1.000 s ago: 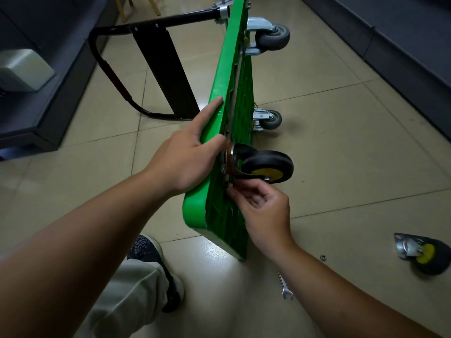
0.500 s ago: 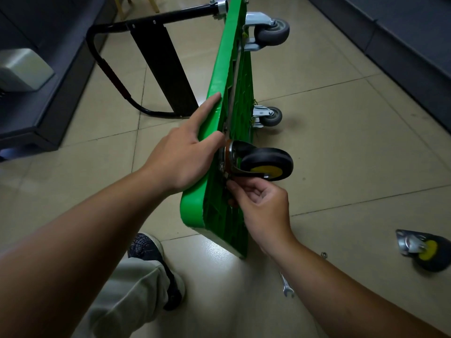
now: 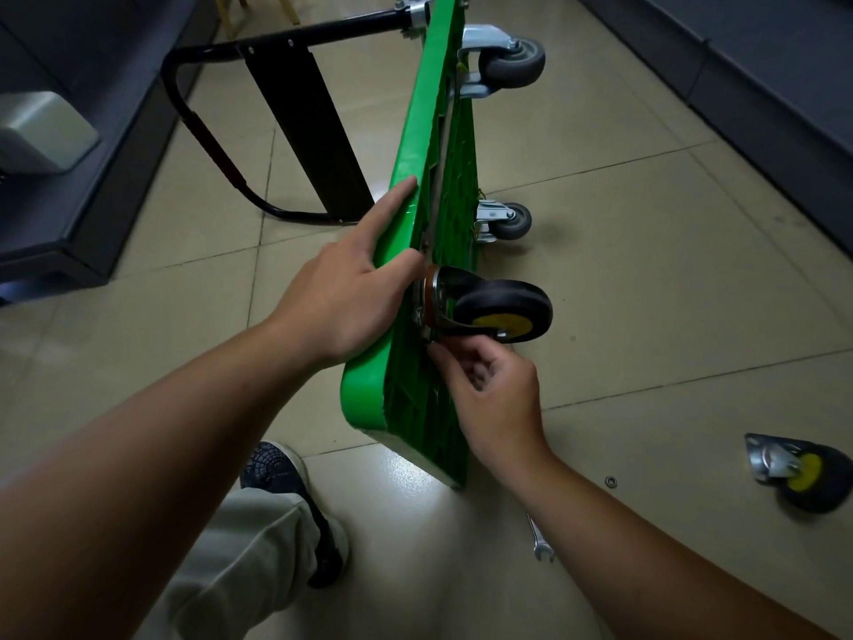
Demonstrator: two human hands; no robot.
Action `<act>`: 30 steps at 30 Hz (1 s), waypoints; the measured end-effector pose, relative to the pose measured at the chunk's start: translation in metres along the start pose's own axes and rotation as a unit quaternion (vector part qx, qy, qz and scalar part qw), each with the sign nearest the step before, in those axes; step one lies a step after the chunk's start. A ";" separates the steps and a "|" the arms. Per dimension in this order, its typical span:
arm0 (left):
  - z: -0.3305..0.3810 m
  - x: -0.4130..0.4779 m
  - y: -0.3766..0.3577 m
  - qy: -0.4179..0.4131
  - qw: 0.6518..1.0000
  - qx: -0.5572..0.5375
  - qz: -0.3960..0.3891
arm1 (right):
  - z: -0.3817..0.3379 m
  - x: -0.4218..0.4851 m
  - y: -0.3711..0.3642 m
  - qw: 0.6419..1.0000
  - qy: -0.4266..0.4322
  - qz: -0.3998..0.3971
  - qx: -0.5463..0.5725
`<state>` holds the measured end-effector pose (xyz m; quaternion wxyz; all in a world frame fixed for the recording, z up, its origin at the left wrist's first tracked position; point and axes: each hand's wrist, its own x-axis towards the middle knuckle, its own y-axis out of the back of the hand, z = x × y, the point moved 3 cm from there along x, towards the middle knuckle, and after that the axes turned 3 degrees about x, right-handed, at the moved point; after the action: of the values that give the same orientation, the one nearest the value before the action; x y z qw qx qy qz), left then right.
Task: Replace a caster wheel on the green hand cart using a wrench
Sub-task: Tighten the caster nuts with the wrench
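Green cart stands on edge on the floor, the left hand clasping its top rim, thumb beside the caster on the underside. Right hand, fingers curled, pinches at the lower edge of that caster's plate; the item pinched is hidden. Wrench lies on the floor beneath the right forearm.

green cart stands on its side on the floor. black caster, yellow hub, sits on its underside; loose caster and wrench lie nearby on the floor.
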<state>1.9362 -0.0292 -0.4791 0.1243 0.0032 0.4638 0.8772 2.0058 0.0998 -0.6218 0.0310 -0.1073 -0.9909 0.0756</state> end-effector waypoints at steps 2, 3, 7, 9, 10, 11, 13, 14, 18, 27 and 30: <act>-0.001 0.001 0.000 -0.001 1.000 0.000 0.004 | 0.000 0.000 0.001 1.000 -0.019 0.006 0.019; -0.001 0.001 0.000 0.000 1.000 0.000 0.006 | 0.000 0.001 0.001 0.999 -0.029 0.009 0.031; -0.001 0.001 -0.001 0.000 1.000 0.007 0.010 | 0.000 0.000 -0.008 0.988 -0.080 0.038 0.123; 0.000 0.000 0.000 0.003 1.000 0.006 0.009 | 0.001 -0.001 -0.014 0.979 -0.102 0.052 0.168; 0.001 0.000 0.000 0.005 1.000 0.003 0.006 | 0.001 -0.002 -0.015 0.979 -0.099 0.054 0.170; 0.002 -0.001 0.000 0.008 1.000 0.000 0.004 | 0.001 -0.003 -0.015 0.982 -0.086 0.052 0.157; 0.003 -0.002 0.000 0.008 1.000 -0.003 0.000 | 0.000 -0.003 -0.012 0.990 -0.058 0.036 0.126; 0.003 -0.002 -0.001 0.007 1.000 -0.005 -0.001 | -0.001 -0.003 -0.009 0.991 -0.051 0.026 0.119; 0.002 -0.001 -0.001 0.011 1.000 -0.005 -0.003 | -0.004 -0.001 0.001 0.993 -0.034 -0.022 0.107; 0.002 -0.001 0.000 0.009 1.000 -0.006 0.002 | -0.002 0.000 -0.003 0.987 -0.087 0.000 0.132; 0.002 -0.001 0.000 0.008 1.000 -0.004 0.005 | -0.002 0.001 -0.004 0.987 -0.087 -0.003 0.137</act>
<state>1.9376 -0.0274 -0.4776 0.1161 -0.0019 0.4612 0.8797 2.0046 0.0968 -0.6196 -0.0409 -0.0923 -0.9703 0.2199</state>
